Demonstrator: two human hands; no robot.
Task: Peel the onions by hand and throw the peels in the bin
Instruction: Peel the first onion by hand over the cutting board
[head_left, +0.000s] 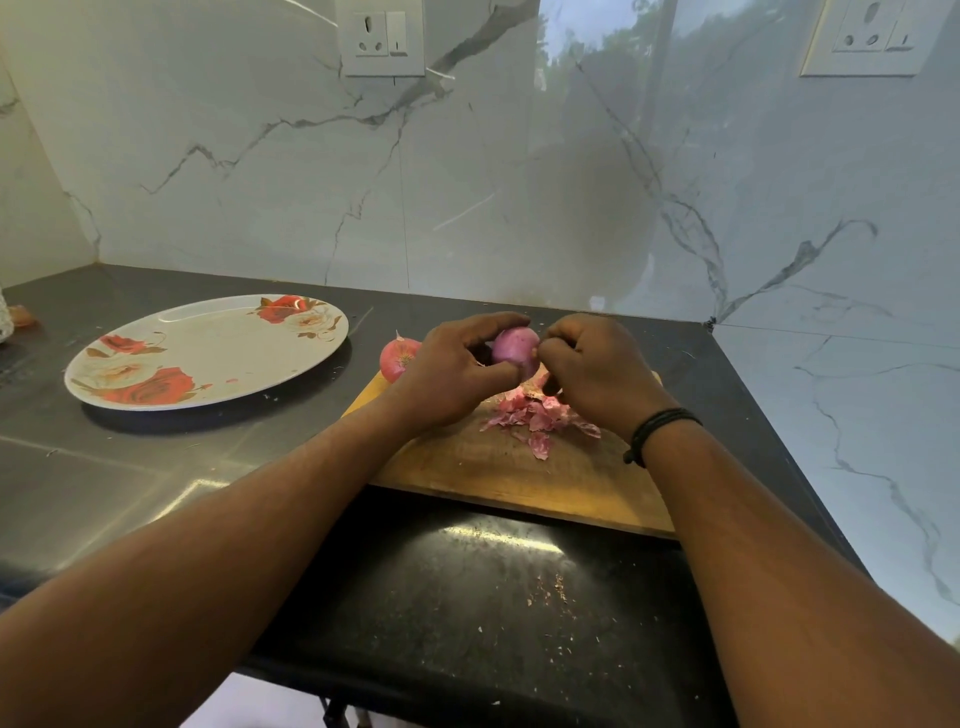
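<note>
Above a wooden cutting board (519, 467), a purple onion (514, 347) is gripped by the left hand (452, 374) and pinched by the right hand (597, 374).

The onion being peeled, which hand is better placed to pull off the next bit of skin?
The right hand. Its fingertips are pinched at the onion's right end, above the peels on the board. The left hand is wrapped round the onion, steadying it.

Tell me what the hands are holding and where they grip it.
The left hand grips a peeled onion around its left side; the right hand pinches at its right end.
</note>
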